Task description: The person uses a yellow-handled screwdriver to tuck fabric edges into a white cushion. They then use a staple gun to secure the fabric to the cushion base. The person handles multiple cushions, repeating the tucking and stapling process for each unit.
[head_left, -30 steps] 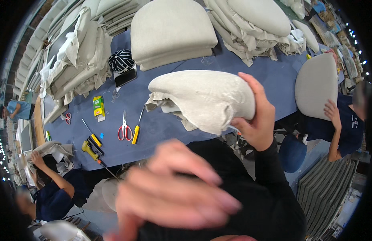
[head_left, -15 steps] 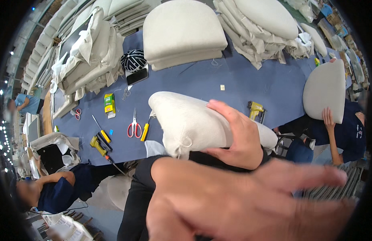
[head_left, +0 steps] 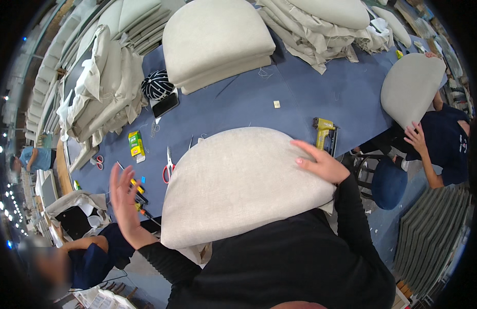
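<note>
A padded beige seat cushion (head_left: 243,180), rounded at its far side, lies face up at the near edge of the table against my body. My right hand (head_left: 321,164) rests on its right side with the fingers stretched out over the fabric. Raised beyond the cushion's left edge, my left hand (head_left: 126,208) is open, fingers apart, holding nothing. Red-handled scissors (head_left: 168,167) are partly covered by the cushion's left side. A yellow staple gun (head_left: 325,135) lies just past my right hand.
Stacked cushions (head_left: 218,41) stand at the back, with fabric-covered piles (head_left: 102,87) to the left. A phone (head_left: 165,105), a green-yellow box (head_left: 136,144) and a screwdriver (head_left: 138,186) lie on the blue table (head_left: 223,110). Co-workers sit left and right, one holding a cushion (head_left: 411,87).
The cushion has turned from standing tilted on edge to lying face up. My left hand has swung from across the front to the cushion's left. My right hand has shifted slightly right.
</note>
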`<state>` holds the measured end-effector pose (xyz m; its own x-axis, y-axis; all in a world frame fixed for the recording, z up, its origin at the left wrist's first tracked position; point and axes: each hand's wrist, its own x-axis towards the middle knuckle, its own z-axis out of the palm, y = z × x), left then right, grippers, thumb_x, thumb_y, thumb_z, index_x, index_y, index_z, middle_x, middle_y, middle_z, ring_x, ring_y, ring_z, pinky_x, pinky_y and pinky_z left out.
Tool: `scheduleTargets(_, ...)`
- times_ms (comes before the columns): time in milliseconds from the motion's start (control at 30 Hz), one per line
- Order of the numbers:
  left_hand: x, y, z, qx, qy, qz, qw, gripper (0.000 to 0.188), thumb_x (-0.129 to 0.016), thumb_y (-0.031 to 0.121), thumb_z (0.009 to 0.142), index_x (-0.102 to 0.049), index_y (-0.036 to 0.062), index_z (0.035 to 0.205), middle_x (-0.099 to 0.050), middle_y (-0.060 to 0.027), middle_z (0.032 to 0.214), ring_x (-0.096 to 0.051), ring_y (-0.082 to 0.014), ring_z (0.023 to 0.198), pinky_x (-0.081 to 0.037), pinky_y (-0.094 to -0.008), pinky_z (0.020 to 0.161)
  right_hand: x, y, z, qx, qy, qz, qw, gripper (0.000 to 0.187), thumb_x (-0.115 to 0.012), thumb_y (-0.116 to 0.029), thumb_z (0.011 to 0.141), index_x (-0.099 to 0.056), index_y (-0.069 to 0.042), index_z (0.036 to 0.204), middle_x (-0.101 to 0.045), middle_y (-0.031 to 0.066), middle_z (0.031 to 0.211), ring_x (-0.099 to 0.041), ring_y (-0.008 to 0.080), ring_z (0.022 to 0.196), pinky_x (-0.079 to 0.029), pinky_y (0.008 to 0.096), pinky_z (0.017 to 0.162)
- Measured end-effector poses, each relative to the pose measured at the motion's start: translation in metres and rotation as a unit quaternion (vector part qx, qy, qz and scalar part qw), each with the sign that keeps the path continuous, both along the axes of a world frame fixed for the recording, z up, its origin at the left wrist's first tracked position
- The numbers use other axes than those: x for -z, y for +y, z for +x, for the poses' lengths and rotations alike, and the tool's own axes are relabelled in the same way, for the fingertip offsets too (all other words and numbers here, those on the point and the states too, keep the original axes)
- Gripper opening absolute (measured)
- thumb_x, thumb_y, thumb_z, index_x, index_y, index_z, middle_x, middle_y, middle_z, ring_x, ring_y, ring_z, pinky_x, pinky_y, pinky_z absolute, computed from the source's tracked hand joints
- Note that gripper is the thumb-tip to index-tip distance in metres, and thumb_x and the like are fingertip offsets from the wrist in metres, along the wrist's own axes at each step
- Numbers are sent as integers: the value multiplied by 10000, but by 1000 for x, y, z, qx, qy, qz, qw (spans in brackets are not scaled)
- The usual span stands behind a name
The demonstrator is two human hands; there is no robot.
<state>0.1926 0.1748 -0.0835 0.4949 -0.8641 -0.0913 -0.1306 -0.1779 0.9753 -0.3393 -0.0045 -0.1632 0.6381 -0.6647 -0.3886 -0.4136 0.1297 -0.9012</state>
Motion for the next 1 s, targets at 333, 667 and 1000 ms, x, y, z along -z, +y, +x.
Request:
scheduleTargets(333,172,21,-24,-7,505,-55,861,635,-441,318,1168,-321,17,1714,-455,-184,1703,-509,-265,1530,-387,-421,1271,59,-8,-8,132,-118,267,947,911,-600,-472,1098,-163,-20,1757,-298,187,1767,-289,264,1629,-279,377,1296)
scheduleTargets(667,125,-68,-72,42,396,-96,912,697,-515,289,1117,-291,66,1737,-422,-146,1731,-469,-284,1551,-373,-402,1282,64,-70,-14,152,-224,87,959,859,-648,-254,1029,-232,-48,1751,-323,159,1761,-405,280,1568,-346,378,1266)
scheduleTargets(1000,282,-16,-128,63,-239,187,951,930,-754,419,1006,-302,31,1719,-301,-306,1747,-340,-451,1609,-311,-512,1297,235,24,22,198,202,-290,914,887,-700,-375,1047,-238,-68,1740,-252,323,1756,-289,505,1608,-285,519,1307)
